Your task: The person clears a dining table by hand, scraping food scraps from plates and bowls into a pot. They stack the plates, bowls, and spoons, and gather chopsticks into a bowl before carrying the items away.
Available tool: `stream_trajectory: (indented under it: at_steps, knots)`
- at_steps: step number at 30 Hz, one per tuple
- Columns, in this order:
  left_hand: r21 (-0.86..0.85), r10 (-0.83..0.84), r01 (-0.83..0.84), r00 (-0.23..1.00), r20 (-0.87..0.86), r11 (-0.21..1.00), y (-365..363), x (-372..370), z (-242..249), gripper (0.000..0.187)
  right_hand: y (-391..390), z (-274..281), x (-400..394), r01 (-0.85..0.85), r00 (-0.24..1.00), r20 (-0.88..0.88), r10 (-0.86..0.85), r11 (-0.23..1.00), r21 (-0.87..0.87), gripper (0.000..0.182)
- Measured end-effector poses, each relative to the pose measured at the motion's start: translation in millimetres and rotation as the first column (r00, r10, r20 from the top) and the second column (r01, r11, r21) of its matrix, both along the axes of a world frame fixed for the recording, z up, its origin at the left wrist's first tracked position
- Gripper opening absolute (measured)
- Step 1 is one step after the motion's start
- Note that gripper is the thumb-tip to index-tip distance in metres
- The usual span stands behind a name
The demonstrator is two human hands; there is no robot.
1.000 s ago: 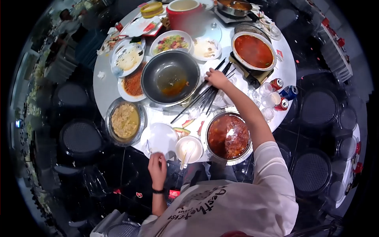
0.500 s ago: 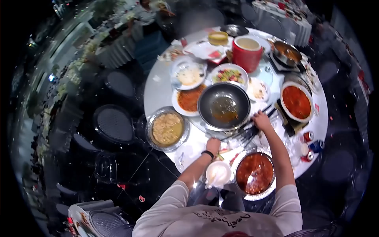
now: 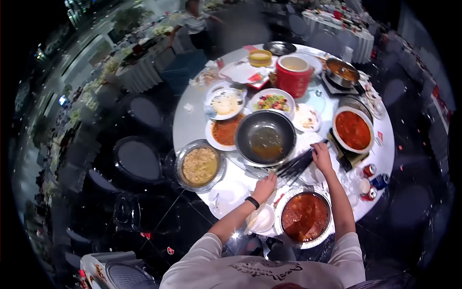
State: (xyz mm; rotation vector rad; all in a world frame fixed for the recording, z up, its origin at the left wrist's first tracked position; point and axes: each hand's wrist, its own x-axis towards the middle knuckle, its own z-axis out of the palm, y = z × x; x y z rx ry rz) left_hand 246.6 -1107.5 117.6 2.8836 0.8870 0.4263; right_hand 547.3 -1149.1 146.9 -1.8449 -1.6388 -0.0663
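A bundle of black chopsticks (image 3: 297,166) lies slantwise between my two hands, at the near side of the round table (image 3: 185,125). My left hand (image 3: 265,187), with a black band at the wrist, is closed at the lower left end of the bundle. At the upper right end, my right hand (image 3: 321,156) has its fingers curled round the sticks. Just beyond them sits a black pan (image 3: 264,137) with some brown liquid in it. A foil tray of red stew (image 3: 306,216) stands between my forearms, and a white bowl (image 3: 263,219) is below my left hand.
On the left edge stands a foil tray of pale food (image 3: 199,165); to the right are a bowl of red soup (image 3: 353,129) and several drink cans (image 3: 380,181). A red pot (image 3: 292,79) stands farther back. Another person (image 3: 195,24) is in the background.
My left hand has moved up and right against the chopsticks. The scattered sticks are now drawn into a tighter bundle between both hands. My view has shifted slightly.
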Motion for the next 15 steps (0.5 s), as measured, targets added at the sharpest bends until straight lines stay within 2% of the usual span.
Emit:
stream_trajectory:
  at_steps: [2, 6, 9, 13, 15]
  knots:
    - [-0.04, -0.041, 0.042, 0.998, 0.037, 0.998, 1, 17, 2, 0.017, -35, 8, -2, 0.031, 0.998, -0.057, -0.027, 0.997, 0.066, 0.027]
    - [-0.007, -0.061, 0.061, 0.995, 0.079, 0.998, 5, 58, -5, 0.014, -105, 29, -14, 0.082, 0.977, -0.197, -0.077, 0.997, 0.015, 0.025]
    - [0.091, -0.056, 0.053, 0.998, 0.028, 0.994, 4, 93, -3, 0.011, -150, 42, -28, 0.166, 0.933, -0.32, -0.163, 0.986, -0.018, 0.022]
    - [0.229, -0.076, 0.067, 0.997, 0.033, 0.971, 13, 133, -27, 0.012, -199, 49, -36, 0.218, 0.924, -0.314, -0.22, 0.975, -0.042, 0.022]
    - [0.277, -0.055, 0.049, 0.998, 0.013, 0.96, 17, 144, -34, 0.012, -216, 58, -41, 0.256, 0.888, -0.38, -0.259, 0.965, -0.06, 0.023]
